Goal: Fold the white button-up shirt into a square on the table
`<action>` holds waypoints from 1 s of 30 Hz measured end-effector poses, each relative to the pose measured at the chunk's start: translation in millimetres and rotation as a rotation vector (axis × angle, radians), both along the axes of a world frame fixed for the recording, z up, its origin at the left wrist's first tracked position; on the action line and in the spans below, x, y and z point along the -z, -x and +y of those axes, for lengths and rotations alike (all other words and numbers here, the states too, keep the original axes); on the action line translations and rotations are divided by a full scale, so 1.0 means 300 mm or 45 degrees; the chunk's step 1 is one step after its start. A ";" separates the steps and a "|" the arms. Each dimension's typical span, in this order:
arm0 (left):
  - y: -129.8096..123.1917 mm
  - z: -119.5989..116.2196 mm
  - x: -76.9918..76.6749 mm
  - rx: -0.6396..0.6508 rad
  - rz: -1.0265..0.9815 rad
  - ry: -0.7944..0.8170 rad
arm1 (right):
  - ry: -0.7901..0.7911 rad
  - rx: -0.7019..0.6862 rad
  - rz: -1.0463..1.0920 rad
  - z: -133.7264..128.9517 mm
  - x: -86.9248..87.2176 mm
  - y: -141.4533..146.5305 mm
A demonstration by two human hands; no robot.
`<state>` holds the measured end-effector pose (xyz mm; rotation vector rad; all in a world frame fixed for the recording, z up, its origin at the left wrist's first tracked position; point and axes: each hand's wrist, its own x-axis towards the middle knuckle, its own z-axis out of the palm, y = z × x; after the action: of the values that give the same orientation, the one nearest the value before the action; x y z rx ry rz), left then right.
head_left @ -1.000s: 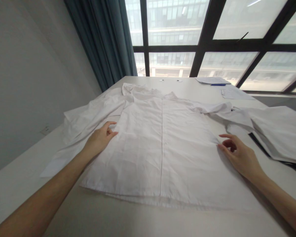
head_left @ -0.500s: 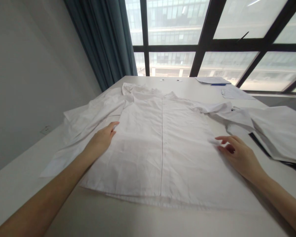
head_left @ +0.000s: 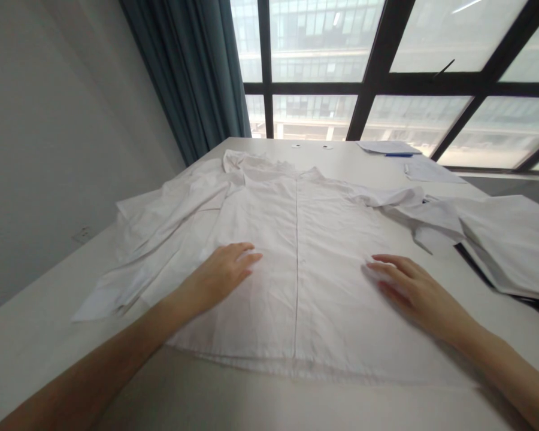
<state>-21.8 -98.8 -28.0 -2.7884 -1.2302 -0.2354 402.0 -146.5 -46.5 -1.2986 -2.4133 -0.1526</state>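
A white button-up shirt [head_left: 269, 293] lies spread front side up, its collar towards the window and its hem towards me. My left hand [head_left: 224, 269] is over the left front panel, fingers apart and holding nothing. Over the right front panel is my right hand [head_left: 408, 284], its fingers stretched towards the button placket and also free of cloth. Whether the fingertips touch the fabric I cannot tell. The left sleeve [head_left: 161, 239] runs down beside the body in loose creases. The right sleeve [head_left: 395, 196] stretches out to the side.
The white table [head_left: 260, 404] carries everything. At the right lies more white cloth [head_left: 512, 239] with a black edge under it. Papers [head_left: 386, 146] and a blue pen [head_left: 399, 155] lie at the far right. A blue curtain [head_left: 193, 78] hangs beside the window.
Both hands have left the shirt's side edges and moved inward over its front. The left fingers have come apart, and the right hand's pinch at the edge has opened.
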 end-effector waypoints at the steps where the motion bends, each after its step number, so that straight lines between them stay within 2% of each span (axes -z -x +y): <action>1: -0.020 -0.023 0.005 0.143 -0.014 0.045 | 0.024 -0.051 -0.020 -0.004 -0.004 0.012; 4: -0.069 -0.093 0.005 0.420 -0.040 0.202 | 0.030 -0.123 -0.046 -0.014 -0.021 0.037; 8: -0.119 -0.157 -0.023 0.576 -0.103 0.301 | 0.077 -0.236 -0.001 -0.056 -0.073 0.093; 10: -0.141 -0.177 -0.032 0.656 -0.122 0.268 | 0.135 -0.322 0.030 -0.094 -0.101 0.145; 13: -0.165 -0.195 -0.031 0.769 -0.163 0.103 | 0.212 -0.477 0.070 -0.152 -0.118 0.228; 16: -0.178 -0.203 -0.027 0.804 -0.225 -0.060 | 0.214 -0.559 0.109 -0.184 -0.099 0.280; 21: -0.184 -0.203 -0.028 0.812 -0.345 -0.203 | 0.231 -0.565 0.117 -0.190 -0.061 0.297; 26: -0.186 -0.202 -0.029 0.809 -0.446 -0.211 | 0.147 -0.574 0.114 -0.194 -0.056 0.306; 30: -0.184 -0.206 -0.028 0.825 -0.411 -0.171 | 0.159 -0.549 0.155 -0.194 -0.059 0.309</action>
<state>33.4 -160.7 -19.6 -3.0021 -0.2750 -0.7965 309.5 -204.7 -28.8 -0.7788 -2.5614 0.1936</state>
